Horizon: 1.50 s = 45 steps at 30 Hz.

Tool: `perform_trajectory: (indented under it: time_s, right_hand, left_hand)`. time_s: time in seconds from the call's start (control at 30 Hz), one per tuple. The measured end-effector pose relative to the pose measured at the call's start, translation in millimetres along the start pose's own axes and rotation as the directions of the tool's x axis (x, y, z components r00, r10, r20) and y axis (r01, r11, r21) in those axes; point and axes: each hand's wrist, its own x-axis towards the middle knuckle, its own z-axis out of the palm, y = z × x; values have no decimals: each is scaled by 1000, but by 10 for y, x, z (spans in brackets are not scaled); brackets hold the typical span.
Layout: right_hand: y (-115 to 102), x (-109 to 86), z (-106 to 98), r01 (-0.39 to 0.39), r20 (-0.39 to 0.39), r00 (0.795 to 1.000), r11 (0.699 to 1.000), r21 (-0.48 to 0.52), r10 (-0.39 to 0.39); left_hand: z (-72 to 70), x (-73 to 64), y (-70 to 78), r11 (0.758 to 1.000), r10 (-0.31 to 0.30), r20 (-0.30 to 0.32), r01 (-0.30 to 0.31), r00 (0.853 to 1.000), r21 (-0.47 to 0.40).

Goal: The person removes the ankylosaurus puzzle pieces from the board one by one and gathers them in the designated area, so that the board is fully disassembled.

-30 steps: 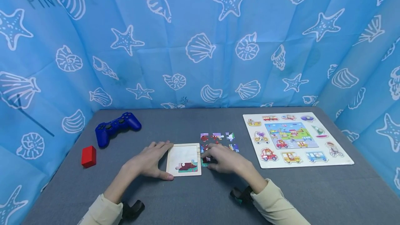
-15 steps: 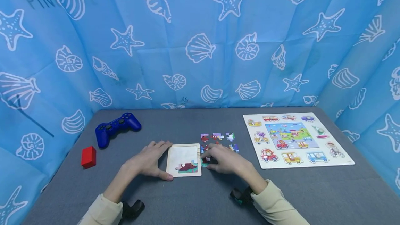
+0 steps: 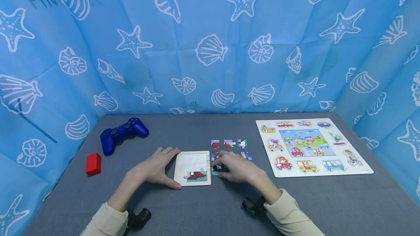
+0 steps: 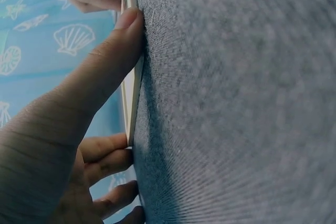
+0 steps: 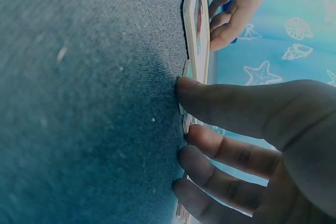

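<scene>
A square wooden puzzle tray (image 3: 191, 161) lies in the middle of the table, with joined red-and-green jigsaw pieces (image 3: 197, 176) in its lower right corner. My left hand (image 3: 154, 168) holds the tray from the left, thumb on the near edge and fingertips at the far left corner. Just right of the tray, my right hand (image 3: 238, 167) has its thumb and curled fingers at a green-and-dark-red jigsaw piece (image 3: 214, 173), pinching it low at the table. That hand partly covers the piece. Several loose jigsaw pieces (image 3: 242, 144) lie in rows beyond and under the right hand.
A white knob puzzle board (image 3: 270, 163) with vehicle pictures lies at the right. Far left are a blue game controller (image 3: 124, 133) and a red block (image 3: 93, 164). A blue curtain (image 3: 210, 75) with shell prints stands behind the grey table (image 3: 197, 210).
</scene>
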Motion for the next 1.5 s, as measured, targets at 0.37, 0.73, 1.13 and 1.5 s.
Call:
perform_trajectory:
  time_s: [0.37,0.73,1.13,1.5]
  right_hand:
    - [-41,4,-13,37,-60,998,999,-9,-37]
    - [-364,203,-9,92,-44,995,996,-20,-93]
    - [-582,389,187,170,21,985,984,-44,-170]
    - [-599,420,262,85,83,994,991,-108,-76]
  left_hand:
    - [-8,-6,16,1000,-11,14,11,1000,-8]
    - [-6,-22,30,1000,-20,13,20,1000,-21]
    - [-5,-35,14,999,15,3,-15,1000,-33]
    - [-5,-21,2,999,17,9,-16,1000,-29]
